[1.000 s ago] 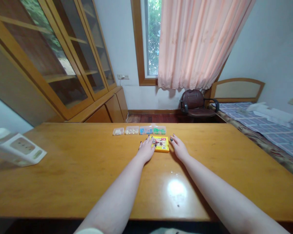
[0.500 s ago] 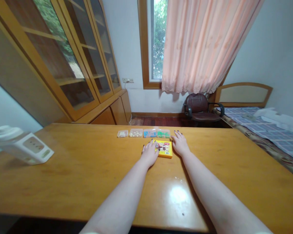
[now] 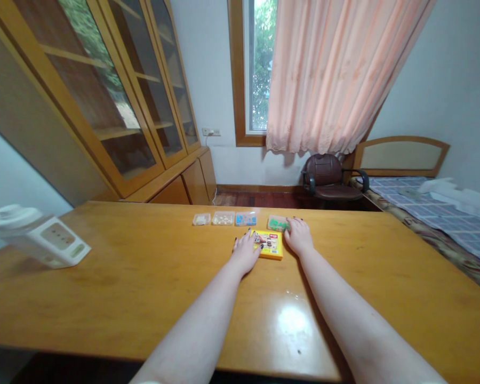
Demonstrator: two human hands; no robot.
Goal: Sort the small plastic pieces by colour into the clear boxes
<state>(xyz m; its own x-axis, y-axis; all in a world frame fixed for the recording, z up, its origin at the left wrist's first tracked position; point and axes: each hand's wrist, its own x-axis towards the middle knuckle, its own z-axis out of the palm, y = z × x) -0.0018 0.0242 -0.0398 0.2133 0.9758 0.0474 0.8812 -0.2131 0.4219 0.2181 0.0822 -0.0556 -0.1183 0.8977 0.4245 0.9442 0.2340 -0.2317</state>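
Green-piece case [image 3: 277,223] moved right, gap opened. Left hand [image 3: 246,252] palm-down on yellow box [image 3: 274,246], fingers apart; right hand [image 3: 300,236] touching case, clamping unclear.

The left hand [image 3: 246,253] lies on a yellow box [image 3: 273,249]; the right hand [image 3: 298,236] touches a green-filled container [image 3: 277,223].

"What stands on the left?"

"A wooden cabinet [image 3: 130,85], its glass doors mirroring greenery."

"And straight ahead?"

"A pale wall [image 3: 260,168] with a wood-framed window [image 3: 237,80]. A pink curtain [image 3: 340,69] covers its right part; leafy green [image 3: 263,74] shows through the uncovered pane. Near the cabinet there's a socket [image 3: 211,132]."

"The right side?"

"A dark maroon armchair [image 3: 324,172] on reddish-brown flooring [image 3: 260,200], beside a bed [image 3: 404,154] with a checked sheet [image 3: 436,213]."

"How's the light?"

"Soft overall, with one bright glare [image 3: 294,320] on the glossy wooden table [image 3: 124,293]."
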